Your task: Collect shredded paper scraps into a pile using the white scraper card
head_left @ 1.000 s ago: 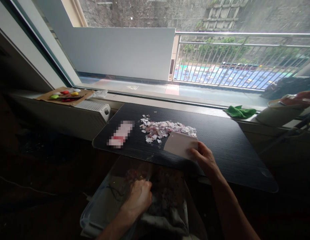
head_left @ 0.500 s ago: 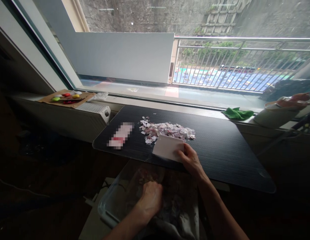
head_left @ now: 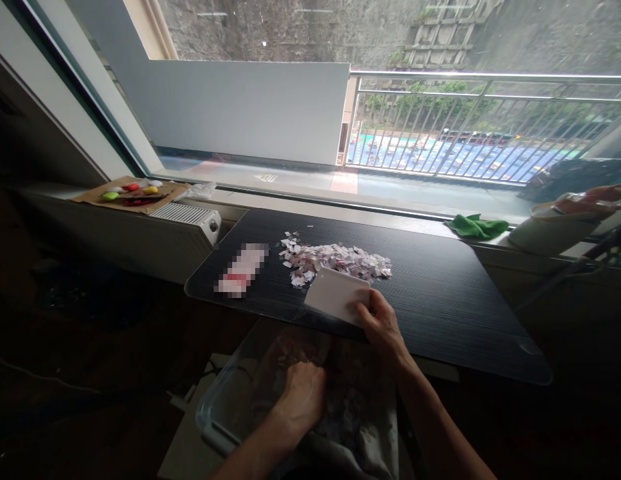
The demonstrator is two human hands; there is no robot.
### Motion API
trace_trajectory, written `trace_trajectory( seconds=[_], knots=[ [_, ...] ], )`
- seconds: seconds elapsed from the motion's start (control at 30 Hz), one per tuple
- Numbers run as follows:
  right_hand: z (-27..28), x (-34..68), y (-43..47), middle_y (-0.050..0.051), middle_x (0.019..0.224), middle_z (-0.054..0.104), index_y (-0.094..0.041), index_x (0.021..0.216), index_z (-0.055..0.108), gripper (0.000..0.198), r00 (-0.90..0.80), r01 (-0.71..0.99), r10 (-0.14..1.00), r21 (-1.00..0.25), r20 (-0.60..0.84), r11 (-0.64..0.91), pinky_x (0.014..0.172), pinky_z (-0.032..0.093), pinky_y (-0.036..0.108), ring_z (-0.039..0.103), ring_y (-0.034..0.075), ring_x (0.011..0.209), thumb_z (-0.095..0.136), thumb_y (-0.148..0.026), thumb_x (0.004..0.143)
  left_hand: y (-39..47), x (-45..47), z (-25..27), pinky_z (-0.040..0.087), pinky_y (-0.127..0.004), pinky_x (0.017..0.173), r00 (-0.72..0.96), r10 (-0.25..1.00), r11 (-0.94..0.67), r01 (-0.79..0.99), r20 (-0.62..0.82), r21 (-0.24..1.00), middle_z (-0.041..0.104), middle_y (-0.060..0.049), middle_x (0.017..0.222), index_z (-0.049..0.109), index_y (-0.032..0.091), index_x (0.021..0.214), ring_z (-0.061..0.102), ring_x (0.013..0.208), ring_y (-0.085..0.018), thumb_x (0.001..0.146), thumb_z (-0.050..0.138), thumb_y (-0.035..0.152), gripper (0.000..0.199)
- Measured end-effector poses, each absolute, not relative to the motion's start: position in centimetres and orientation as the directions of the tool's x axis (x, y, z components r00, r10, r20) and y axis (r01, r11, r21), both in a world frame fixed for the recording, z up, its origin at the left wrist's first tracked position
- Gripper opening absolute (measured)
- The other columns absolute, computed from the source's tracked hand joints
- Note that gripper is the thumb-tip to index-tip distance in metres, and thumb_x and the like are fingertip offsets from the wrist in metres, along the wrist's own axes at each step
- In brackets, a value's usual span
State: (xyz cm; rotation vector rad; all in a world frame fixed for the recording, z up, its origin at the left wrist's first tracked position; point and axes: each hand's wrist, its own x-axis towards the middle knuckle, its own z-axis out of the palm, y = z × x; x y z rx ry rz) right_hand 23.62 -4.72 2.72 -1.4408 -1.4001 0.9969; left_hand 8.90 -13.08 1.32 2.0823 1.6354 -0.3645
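My right hand [head_left: 383, 320] grips the right end of a flat white scraper [head_left: 337, 293], thumb on top. The scraper is tilted over the near side of a heap of small torn paper pieces [head_left: 340, 257] on the dark wood-grain table [head_left: 440, 300]. Below the table's front edge, my left hand [head_left: 305, 390] is curled closed inside a clear plastic bin [head_left: 215, 407]. Whatever its fingers hold is hidden. More paper scraps [head_left: 347, 407] lie in the bin, dim in shadow.
A blurred-out pinkish strip [head_left: 243, 270] lies on the table's left. Beyond the table are a radiator [head_left: 190, 220], a brown board with coloured lumps [head_left: 135, 193], a green cloth [head_left: 475, 227] and a pale pot [head_left: 555, 230], along the window ledge.
The scraper's right end has risen very slightly. Both hands and the paper heap stay nearly where they were.
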Motion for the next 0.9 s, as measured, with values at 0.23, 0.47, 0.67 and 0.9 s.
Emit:
trace_trajectory(
  seconds=[0.23, 0.47, 0.67, 0.9],
  knots=[
    [2.0, 22.7, -2.3, 0.003, 0.082, 0.062, -0.018, 0.091, 0.054, 0.024, 0.098, 0.379, 0.992, -0.925, 0.079, 0.036, 0.067, 0.043, 0.03, 0.055, 0.018, 0.072, 0.047, -0.028, 0.071, -13.2, 8.8, 1.7, 0.05, -0.039, 0.074, 0.248, 0.851, -0.166, 0.963, -0.463, 0.211, 0.068, -0.018, 0.083, 0.069, 0.011, 0.086, 0.064, 0.084, -0.03, 0.072, 0.045, 0.014, 0.028],
    [2.5, 23.3, -3.9, 0.002, 0.08, 0.061, -0.017, 0.093, 0.055, 0.025, -0.1, 0.332, 0.995, -0.943, -0.001, 0.033, 0.065, 0.043, 0.028, 0.056, 0.017, 0.074, 0.049, -0.026, 0.071, -13.0, 8.8, 1.4, 0.05, -0.035, 0.074, 0.238, 0.834, -0.157, 0.967, -0.497, 0.199, 0.069, -0.017, 0.082, 0.07, 0.013, 0.086, 0.064, 0.084, -0.027, 0.072, 0.046, 0.014, 0.028],
    [3.4, 25.7, -5.6, 0.003, 0.08, 0.063, -0.017, 0.092, 0.056, 0.025, 0.084, 0.352, 0.996, -0.935, -0.009, -0.038, 0.063, 0.044, 0.028, 0.057, 0.018, 0.072, 0.051, -0.028, 0.07, -13.0, 8.9, 1.7, 0.05, -0.035, 0.074, 0.259, 0.839, -0.19, 0.964, -0.479, 0.188, 0.068, -0.018, 0.081, 0.069, 0.01, 0.085, 0.064, 0.083, -0.028, 0.07, 0.045, 0.01, 0.029],
    [3.0, 25.0, -7.2, 0.002, 0.076, 0.063, -0.018, 0.088, 0.056, 0.023, -0.013, 0.28, 0.997, -0.958, -0.075, -0.068, 0.062, 0.046, 0.029, 0.057, 0.018, 0.071, 0.052, -0.029, 0.069, -12.9, 9.0, 2.0, 0.049, -0.039, 0.076, 0.258, 0.827, -0.182, 0.964, -0.5, 0.196, 0.067, -0.019, 0.084, 0.069, 0.009, 0.087, 0.063, 0.087, -0.03, 0.072, 0.044, 0.01, 0.03]
  ],
)
